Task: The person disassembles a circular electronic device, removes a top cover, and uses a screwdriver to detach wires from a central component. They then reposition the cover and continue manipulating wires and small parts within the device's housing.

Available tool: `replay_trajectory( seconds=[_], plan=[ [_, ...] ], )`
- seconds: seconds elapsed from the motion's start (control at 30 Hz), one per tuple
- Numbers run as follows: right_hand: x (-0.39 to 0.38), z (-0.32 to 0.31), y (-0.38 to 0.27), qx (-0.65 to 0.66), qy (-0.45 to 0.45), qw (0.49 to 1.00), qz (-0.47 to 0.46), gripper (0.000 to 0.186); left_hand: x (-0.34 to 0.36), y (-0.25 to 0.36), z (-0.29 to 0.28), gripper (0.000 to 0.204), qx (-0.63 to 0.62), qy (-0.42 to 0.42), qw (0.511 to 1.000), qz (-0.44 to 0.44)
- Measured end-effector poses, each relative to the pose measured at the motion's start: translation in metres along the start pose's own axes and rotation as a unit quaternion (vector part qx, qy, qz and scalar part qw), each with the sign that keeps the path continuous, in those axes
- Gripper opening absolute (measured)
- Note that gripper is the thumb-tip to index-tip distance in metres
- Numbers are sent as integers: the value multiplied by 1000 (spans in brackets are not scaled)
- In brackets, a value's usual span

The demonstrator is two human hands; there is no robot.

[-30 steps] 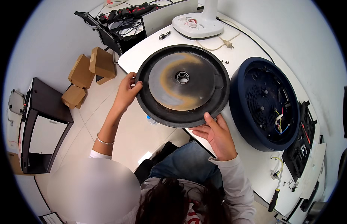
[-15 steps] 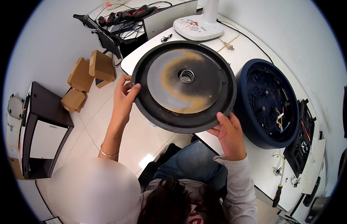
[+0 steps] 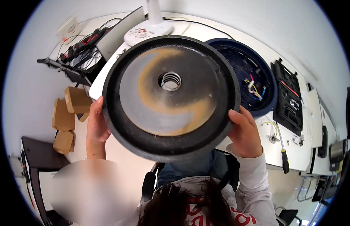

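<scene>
A round black metal pan (image 3: pixel 205 84) hangs in the air before me, tilted toward my view. Its flat middle disc is stained grey and tan, and a coil spring (image 3: pixel 171 81) sits in the centre hole. My left hand (image 3: pixel 96 122) is closed on the left rim, its fingers mostly hidden beneath. On the opposite rim my right hand (image 3: pixel 245 130) grips with the thumb on top. Behind the pan, partly covered by it, a dark blue round housing (image 3: pixel 273 84) lies on the table with loose coloured wires (image 3: pixel 253 88) inside.
Right of the housing lies an open black tool case (image 3: pixel 289 116). A screwdriver (image 3: pixel 284 160) and small metal parts (image 3: pixel 272 137) are near the table's front edge. A white stand base (image 3: pixel 150 31) is at the back. Cardboard boxes (image 3: pixel 64 116) are on the floor at left.
Both hands have brought the pan closer to my view and lower, so it looks larger and now covers part of the blue housing. The whole view has turned somewhat.
</scene>
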State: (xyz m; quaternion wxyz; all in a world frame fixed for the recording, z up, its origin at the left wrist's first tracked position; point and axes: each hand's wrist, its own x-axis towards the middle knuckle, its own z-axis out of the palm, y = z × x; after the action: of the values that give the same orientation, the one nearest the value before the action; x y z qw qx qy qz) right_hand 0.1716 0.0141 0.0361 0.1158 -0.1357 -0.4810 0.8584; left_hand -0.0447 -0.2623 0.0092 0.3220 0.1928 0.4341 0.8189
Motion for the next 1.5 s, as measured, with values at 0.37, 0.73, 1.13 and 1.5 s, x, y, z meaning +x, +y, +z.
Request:
replay_trajectory(
  seconds=[0.37, 0.73, 1.13, 1.5],
  plan=[
    [-46, -80, -39, 14, 142, 989, -22, 35, 2, -66, 82, 47, -314, -126, 930, -142],
    [-38, -104, -66, -300, 177, 935, -74, 36, -15, -114, 105, 57, -410, -127, 891, -146],
    [-17, -9, -63, -755, -69, 552, -348, 21, -33, -125, 115, 64, -380, -98, 915, -90],
    [-9, -18, -53, -717, -105, 562, -400, 21, -36, -124, 119, 64, -366, -89, 925, -56]
  ],
)
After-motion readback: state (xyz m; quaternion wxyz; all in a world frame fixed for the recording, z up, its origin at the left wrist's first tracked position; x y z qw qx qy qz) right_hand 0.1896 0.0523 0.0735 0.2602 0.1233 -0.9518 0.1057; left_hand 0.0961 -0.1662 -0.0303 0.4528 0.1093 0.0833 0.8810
